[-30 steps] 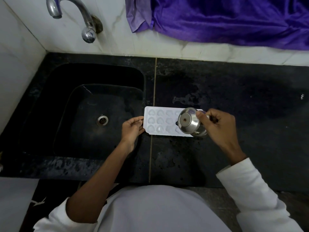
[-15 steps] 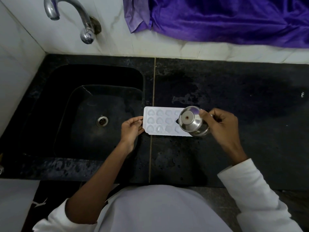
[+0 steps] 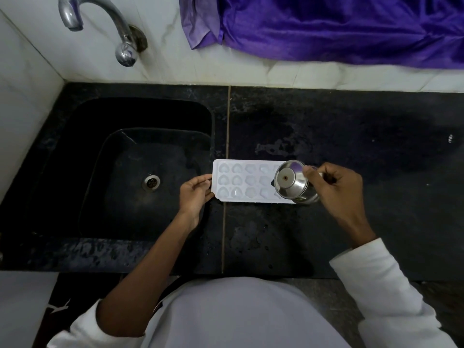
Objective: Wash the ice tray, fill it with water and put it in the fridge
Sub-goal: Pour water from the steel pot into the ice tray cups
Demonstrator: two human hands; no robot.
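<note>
A white ice tray point(image 3: 244, 182) with heart-shaped cells lies flat on the black counter point(image 3: 351, 146), just right of the sink. My left hand point(image 3: 195, 192) grips its left short end with thumb and fingers. My right hand point(image 3: 336, 183) holds a small steel cup point(image 3: 293, 182), tipped over with its base toward me, above the tray's right end. The cup hides the rightmost cells. Water glints in some of the cells.
A black sink point(image 3: 75, 172) with a steel drain point(image 3: 151, 182) lies to the left. The chrome tap point(image 3: 118, 28) juts from the white tiled wall above it. Purple cloth point(image 3: 339, 26) hangs at the back right. Wet patches mark the counter.
Nothing on the counter has clearly moved; both hands, the tray and the tilted cup keep their places, and only the camera view has shifted slightly.
</note>
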